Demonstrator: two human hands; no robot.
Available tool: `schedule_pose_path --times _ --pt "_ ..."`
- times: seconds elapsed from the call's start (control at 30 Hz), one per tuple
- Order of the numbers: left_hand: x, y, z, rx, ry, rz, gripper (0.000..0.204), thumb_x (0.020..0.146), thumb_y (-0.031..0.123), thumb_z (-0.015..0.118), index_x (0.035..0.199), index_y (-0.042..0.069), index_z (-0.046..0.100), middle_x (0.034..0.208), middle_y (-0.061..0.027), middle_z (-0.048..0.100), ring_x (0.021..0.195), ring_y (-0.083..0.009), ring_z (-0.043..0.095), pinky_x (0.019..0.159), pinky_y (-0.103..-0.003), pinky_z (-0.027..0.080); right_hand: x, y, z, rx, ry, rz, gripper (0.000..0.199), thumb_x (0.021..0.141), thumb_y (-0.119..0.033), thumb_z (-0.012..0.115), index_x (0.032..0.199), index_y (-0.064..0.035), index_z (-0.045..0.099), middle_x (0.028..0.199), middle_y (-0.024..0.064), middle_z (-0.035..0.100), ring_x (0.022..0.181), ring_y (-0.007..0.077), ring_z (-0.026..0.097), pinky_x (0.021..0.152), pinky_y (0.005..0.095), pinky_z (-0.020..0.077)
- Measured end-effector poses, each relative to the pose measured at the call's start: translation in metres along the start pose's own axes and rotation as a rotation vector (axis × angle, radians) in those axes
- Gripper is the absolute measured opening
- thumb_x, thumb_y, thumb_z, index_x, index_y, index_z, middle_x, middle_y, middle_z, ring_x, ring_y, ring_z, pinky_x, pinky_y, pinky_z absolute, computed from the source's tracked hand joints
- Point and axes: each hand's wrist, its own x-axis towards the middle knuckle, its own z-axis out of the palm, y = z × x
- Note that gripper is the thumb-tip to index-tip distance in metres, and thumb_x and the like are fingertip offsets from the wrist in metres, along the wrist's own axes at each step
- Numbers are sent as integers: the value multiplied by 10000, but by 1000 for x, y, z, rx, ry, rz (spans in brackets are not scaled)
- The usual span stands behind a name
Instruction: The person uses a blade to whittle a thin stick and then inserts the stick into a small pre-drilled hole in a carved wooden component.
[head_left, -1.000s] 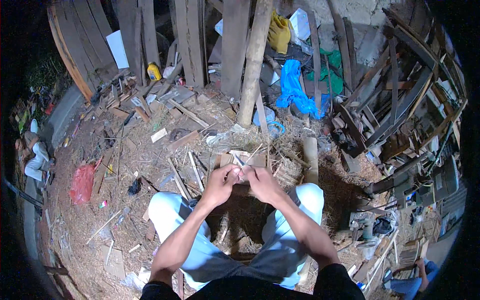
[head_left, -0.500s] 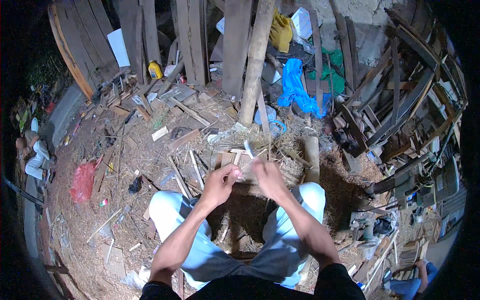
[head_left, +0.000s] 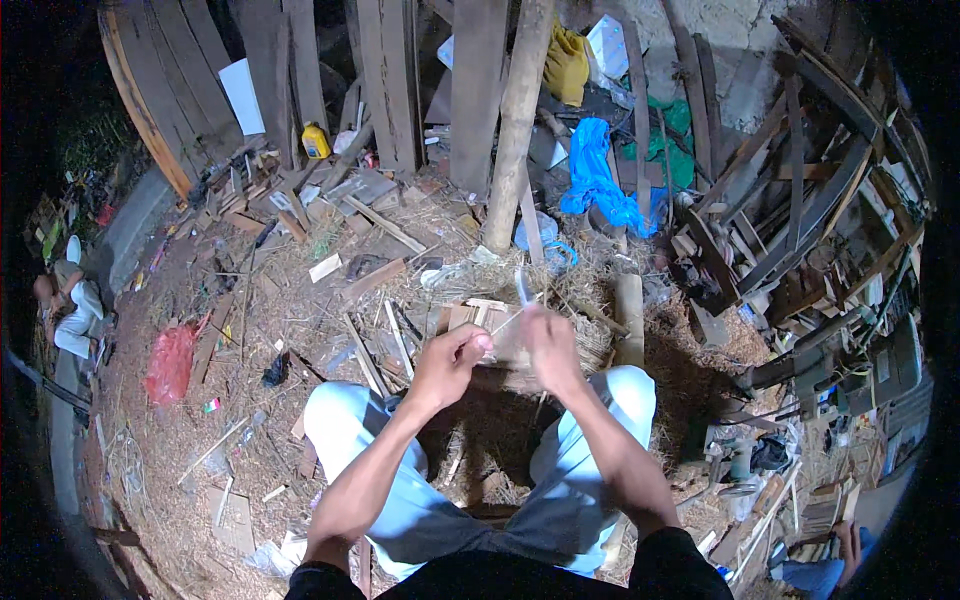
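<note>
Above the wooden block (head_left: 462,318) between my knees, my left hand (head_left: 448,368) is closed, pinching a thin pale sliver of wood (head_left: 507,325) with thumb and fingers. The sliver slants up and right toward my right hand (head_left: 552,352). That hand is wrapped round a knife, its handle hidden in the fingers. The knife's blade (head_left: 524,287) points up and away from me. Whether the blade touches the sliver, I cannot tell.
Shavings and wood scraps cover the ground. A bamboo post (head_left: 515,140) rises ahead, near a blue plastic sheet (head_left: 590,170). A red plastic bag (head_left: 173,362) lies left. Stacked timber (head_left: 850,200) stands right. Other people sit at far left (head_left: 75,310) and lower right (head_left: 815,575).
My right hand has shifted a little to the right with the knife, and the blade stands more upright. More of the sliver shows between the hands. The left hand stays nearly in place.
</note>
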Motion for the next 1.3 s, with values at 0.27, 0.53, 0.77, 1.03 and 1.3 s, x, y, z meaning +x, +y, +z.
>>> schedule_pose_path --times 0.27,0.53,0.77,1.03,1.3 --pt "4 6 5 -40 30 59 194 927 180 499 862 13 573 706 -18 551 676 -84 482 647 -246 415 -1 -5 -6 75 114 9 392 912 -242 334 809 64 556 754 299 564 770 409 593 718 439 440" --pt "2 6 7 88 110 80 182 924 164 502 867 8 574 645 -13 531 612 -79 474 583 -245 411 -6 -11 -4 191 64 -43 471 959 -272 298 784 81 555 644 247 550 652 383 583 603 425 438" --pt "3 12 10 107 135 139 142 898 129 533 877 -3 579 642 -55 571 586 -113 507 566 -284 423 2 3 2 27 187 -85 418 945 -262 350 801 63 570 729 276 575 761 425 581 704 459 431" --pt "3 13 9 148 134 100 93 863 108 562 903 33 601 723 -144 625 588 -263 600 563 -347 453 -3 7 18 -162 165 -393 474 959 -267 281 768 63 561 720 273 577 759 389 599 650 456 446" --pt "6 10 15 241 188 155 71 869 114 552 885 56 591 641 -133 598 557 -297 590 527 -383 437 -6 12 22 -133 203 -287 452 947 -288 314 787 58 557 723 259 581 754 412 580 684 454 432"
